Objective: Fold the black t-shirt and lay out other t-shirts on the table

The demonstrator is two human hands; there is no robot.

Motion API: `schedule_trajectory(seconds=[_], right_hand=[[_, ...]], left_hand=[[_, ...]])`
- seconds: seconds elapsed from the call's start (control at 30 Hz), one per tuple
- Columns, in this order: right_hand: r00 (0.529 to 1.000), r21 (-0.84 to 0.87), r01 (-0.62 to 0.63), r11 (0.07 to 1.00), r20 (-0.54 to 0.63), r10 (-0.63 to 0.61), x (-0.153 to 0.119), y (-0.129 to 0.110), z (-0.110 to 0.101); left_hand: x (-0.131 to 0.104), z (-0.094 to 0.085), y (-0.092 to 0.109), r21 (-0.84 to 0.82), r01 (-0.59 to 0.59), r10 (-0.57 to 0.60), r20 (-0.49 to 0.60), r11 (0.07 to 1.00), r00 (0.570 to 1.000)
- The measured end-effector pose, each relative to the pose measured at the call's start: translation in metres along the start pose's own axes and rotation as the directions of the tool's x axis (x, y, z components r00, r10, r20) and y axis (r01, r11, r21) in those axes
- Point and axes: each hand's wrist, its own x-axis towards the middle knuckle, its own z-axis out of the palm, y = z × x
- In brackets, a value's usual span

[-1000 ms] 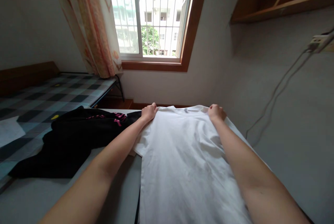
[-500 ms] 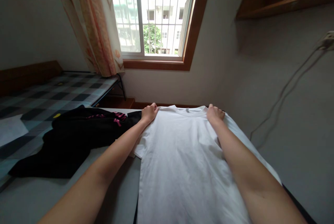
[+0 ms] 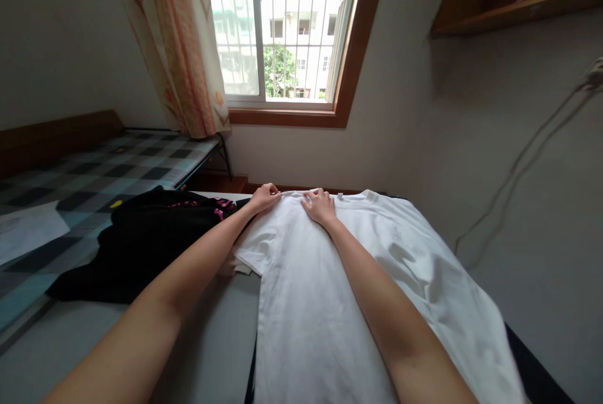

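A white T-shirt (image 3: 306,303) lies spread over the surface in front of me, its collar at the far end and one short sleeve out to the left. My left hand (image 3: 266,197) pinches the far left shoulder of the T-shirt. Close beside it, my right hand (image 3: 321,205) has its fingers closed on the fabric at the left side of the collar. My right forearm crosses over the shirt's front. Rumpled black clothing (image 3: 155,240) with pink lettering lies left of my left hand.
A bed with a checked cover (image 3: 155,156) stands at the left, with white paper (image 3: 35,228) on it. A curtain (image 3: 181,65) hangs beside the barred window (image 3: 292,27). On the right are a wall shelf (image 3: 518,11) and a hanging cord (image 3: 516,162).
My right hand has moved left from the shirt's right shoulder to the collar's left side. My left hand stays at the left shoulder. The view has shifted slightly.
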Motion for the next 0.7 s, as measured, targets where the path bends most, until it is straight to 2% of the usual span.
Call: schedule_trajectory(seconds=[0.1, 0.2, 0.3, 0.43, 0.57, 0.7], right_hand=[[1.000, 0.006, 0.003, 1.000, -0.022, -0.002, -0.002, 0.004, 0.000], [0.999, 0.005, 0.013, 1.000, -0.038, -0.013, -0.001, 0.006, -0.001], [0.998, -0.007, 0.027, 1.000, -0.052, -0.027, -0.001, 0.005, 0.001], [0.998, -0.017, 0.036, 0.999, -0.058, -0.037, -0.002, 0.005, 0.002], [0.998, -0.013, 0.036, 0.999, -0.059, -0.037, -0.003, 0.006, 0.002], [0.997, -0.003, 0.046, 0.999, -0.057, -0.046, -0.003, 0.007, 0.001]], left_hand=[[-0.007, -0.034, -0.018, -0.133, 0.046, -0.016, 0.217, 0.990, 0.976], [-0.023, -0.065, -0.029, -0.306, 0.125, 0.037, 0.475, 0.944, 0.879], [-0.041, -0.081, -0.029, -0.401, 0.151, 0.103, 0.546, 0.904, 0.832], [-0.056, -0.079, -0.019, -0.518, 0.234, 0.151, 0.596, 0.823, 0.788], [-0.059, -0.064, -0.008, -0.608, 0.346, 0.105, 0.582, 0.714, 0.806], [-0.055, -0.054, -0.003, -0.569, 0.414, 0.005, 0.593, 0.710, 0.805]])
